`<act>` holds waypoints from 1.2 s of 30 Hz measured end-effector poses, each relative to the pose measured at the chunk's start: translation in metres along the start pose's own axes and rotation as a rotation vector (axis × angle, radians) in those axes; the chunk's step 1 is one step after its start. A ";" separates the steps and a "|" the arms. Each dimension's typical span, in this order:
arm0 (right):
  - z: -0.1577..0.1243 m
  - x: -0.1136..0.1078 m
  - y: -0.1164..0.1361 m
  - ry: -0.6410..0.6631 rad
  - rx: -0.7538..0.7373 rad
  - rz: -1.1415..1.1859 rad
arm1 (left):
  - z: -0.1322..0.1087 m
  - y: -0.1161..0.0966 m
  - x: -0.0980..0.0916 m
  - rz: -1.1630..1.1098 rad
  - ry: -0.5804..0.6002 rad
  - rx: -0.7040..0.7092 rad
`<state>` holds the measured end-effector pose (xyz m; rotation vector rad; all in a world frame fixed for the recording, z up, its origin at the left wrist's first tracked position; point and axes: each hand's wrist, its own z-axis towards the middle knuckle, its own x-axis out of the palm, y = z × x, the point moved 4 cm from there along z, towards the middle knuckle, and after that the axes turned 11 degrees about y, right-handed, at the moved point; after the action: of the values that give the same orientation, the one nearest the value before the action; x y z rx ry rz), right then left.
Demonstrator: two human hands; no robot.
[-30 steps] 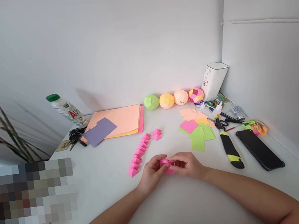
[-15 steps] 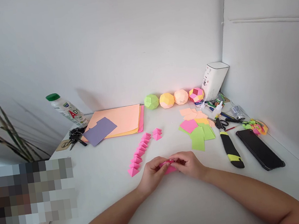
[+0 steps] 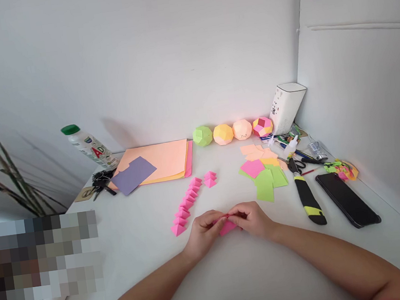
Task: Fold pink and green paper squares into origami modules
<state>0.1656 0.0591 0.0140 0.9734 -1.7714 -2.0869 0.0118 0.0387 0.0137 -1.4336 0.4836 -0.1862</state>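
Between my two hands is a pink piece of paper (image 3: pixel 227 227), pinched along its far edge and partly covered by my fingers. My left hand (image 3: pixel 207 228) grips its left side with thumb and fingers together. On the right side, my right hand (image 3: pixel 250 218) pinches the same paper, its fingertips close to those of the left. Just left of my left hand runs a slanting row of folded pink paper pieces (image 3: pixel 187 203). Another small group of folded pink pieces (image 3: pixel 210 178) sits beyond my hands. Loose green paper squares (image 3: pixel 264 185) and a pink square (image 3: pixel 252 168) lie beyond my right hand.
Paper balls, including a green one (image 3: pixel 202 136), line the wall beside a white box (image 3: pixel 289 108). A utility knife (image 3: pixel 309 199), scissors (image 3: pixel 295 167) and a phone (image 3: pixel 347 199) lie right. Large paper sheets (image 3: pixel 164 157), keys (image 3: pixel 101 181) and a bottle (image 3: pixel 91 147) stand back left.
The pink paper's far edge is pressed flatter between my fingertips, and more of its near face shows. Both hands have stayed in nearly the same place.
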 end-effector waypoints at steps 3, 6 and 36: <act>0.000 0.000 0.002 0.001 -0.009 -0.025 | 0.000 0.000 0.000 0.011 -0.003 0.000; 0.001 0.000 0.003 -0.001 -0.032 -0.046 | -0.001 0.000 0.000 0.024 -0.002 -0.001; 0.000 0.002 0.003 0.010 -0.051 -0.092 | -0.001 -0.002 0.000 0.028 0.011 0.015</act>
<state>0.1634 0.0578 0.0165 1.0682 -1.6899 -2.1673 0.0116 0.0380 0.0154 -1.4110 0.5099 -0.1744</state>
